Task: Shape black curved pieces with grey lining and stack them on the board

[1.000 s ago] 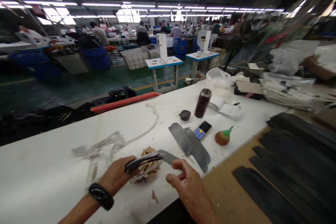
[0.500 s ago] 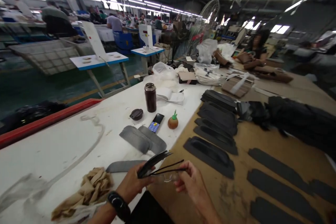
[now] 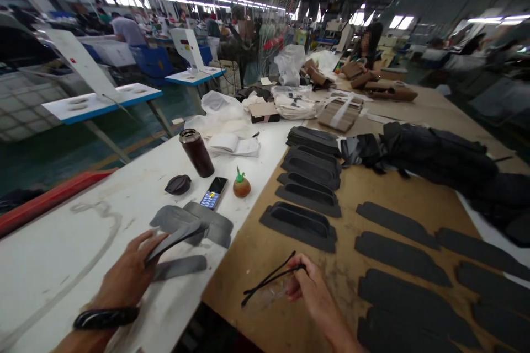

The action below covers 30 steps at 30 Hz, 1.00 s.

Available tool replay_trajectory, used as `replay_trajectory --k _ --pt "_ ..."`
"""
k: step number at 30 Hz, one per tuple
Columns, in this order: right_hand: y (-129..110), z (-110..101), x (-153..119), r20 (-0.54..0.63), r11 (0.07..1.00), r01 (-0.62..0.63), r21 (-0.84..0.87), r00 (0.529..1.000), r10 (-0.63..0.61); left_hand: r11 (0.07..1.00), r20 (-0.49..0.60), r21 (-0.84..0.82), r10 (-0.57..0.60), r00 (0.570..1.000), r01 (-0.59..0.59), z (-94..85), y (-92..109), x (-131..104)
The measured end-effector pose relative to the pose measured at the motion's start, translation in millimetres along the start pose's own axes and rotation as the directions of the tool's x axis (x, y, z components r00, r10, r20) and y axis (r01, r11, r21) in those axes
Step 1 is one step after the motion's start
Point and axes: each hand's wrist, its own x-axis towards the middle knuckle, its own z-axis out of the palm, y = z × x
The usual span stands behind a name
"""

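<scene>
over grey pieces (image 3: 216, 227), left hand (image 3: 129, 269) now farther from likely glasses (image 3: 270, 282)

A glossy black band (image 3: 106, 318) circles the left wrist; the right wrist is bare.

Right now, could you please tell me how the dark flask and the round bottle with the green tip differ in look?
The dark flask is tall and cylindrical, while the round bottle is squat. The dark flask is deep maroon-brown with a metallic rim; the round bottle is a lighter orange-brown with a green tip. The dark flask has a wide, open mouth, whereas the round bottle narrows to its tip. Both rest on the white tabletop.
</scene>
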Motion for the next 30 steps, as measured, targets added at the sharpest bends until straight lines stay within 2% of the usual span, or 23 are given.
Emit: replay_trajectory --k 1,2,3,4,6,9,11,13,15,18,20,23,26,28,30 --pt "-2 -2 -4 0.007 1.000 0.012 -0.025 1.000 -0.012 0.997 -0.009 -0.057 0.057 0.998 -0.058 1.8 10 -12" --pt "-4 -4 -8 0.016 0.999 0.024 -0.049 1.000 -0.023 0.991 0.025 -0.123 0.049 0.998 -0.046 6.7 22 -26" --pt "-6 -5 -11 0.022 0.997 0.035 -0.068 0.999 -0.034 0.983 0.168 -0.182 0.013 0.986 0.018 14.4 36 -42" --pt "-9 -6 -14 0.025 0.995 0.048 -0.084 0.999 -0.046 0.968 0.281 -0.234 -0.018 0.960 0.086 24.4 50 -57" --pt "-16 -8 -20 0.022 0.992 0.074 -0.105 0.997 -0.072 0.932 0.417 -0.347 0.051 0.907 0.108 47.8 75 -84" --pt "-22 -11 -26 0.001 0.987 0.105 -0.120 0.994 -0.106 0.895 0.521 -0.429 0.135 0.843 0.122 79.0 92 -107" --pt "-22 -14 -29 -0.037 0.989 0.085 -0.122 0.995 -0.091 0.881 0.557 -0.449 0.144 0.818 0.151 91.5 90 -110" --pt "-18 -20 -30 -0.086 0.992 0.052 -0.113 0.994 -0.062 0.888 0.565 -0.422 0.099 0.819 0.184 98.4 82 -104" --pt "-10 -30 -32 -0.105 0.994 0.041 -0.098 0.993 -0.051 0.909 0.521 -0.366 0.023 0.853 0.199 102.6 75 -92" --pt "3 -47 -37 -0.089 0.998 0.031 -0.048 0.995 -0.035 0.887 0.467 -0.431 0.063 0.882 0.165 104.4 75 -75" --pt "9 -52 -40 -0.030 0.999 -0.010 0.039 1.000 0.011 0.852 0.530 -0.475 0.076 0.845 0.221 102.8 81 -73" --pt "15 -38 -37 0.183 0.969 -0.099 0.228 0.981 0.057 0.838 0.587 -0.472 0.068 0.807 0.273 103.0 90 -80" --pt "19 -8 -31 0.394 0.929 -0.189 0.319 0.918 0.051 0.825 0.613 -0.476 0.064 0.788 0.303 107.0 93 -92" --pt "23 11 -26 0.463 0.927 -0.202 0.314 0.886 0.036 0.803 0.646 -0.493 0.079 0.759 0.336 106.3 90 -96" --pt "28 21 -22 0.466 0.938 -0.193 0.289 0.884 0.038 0.801 0.681 -0.488 0.101 0.725 0.347 98.8 86 -92"
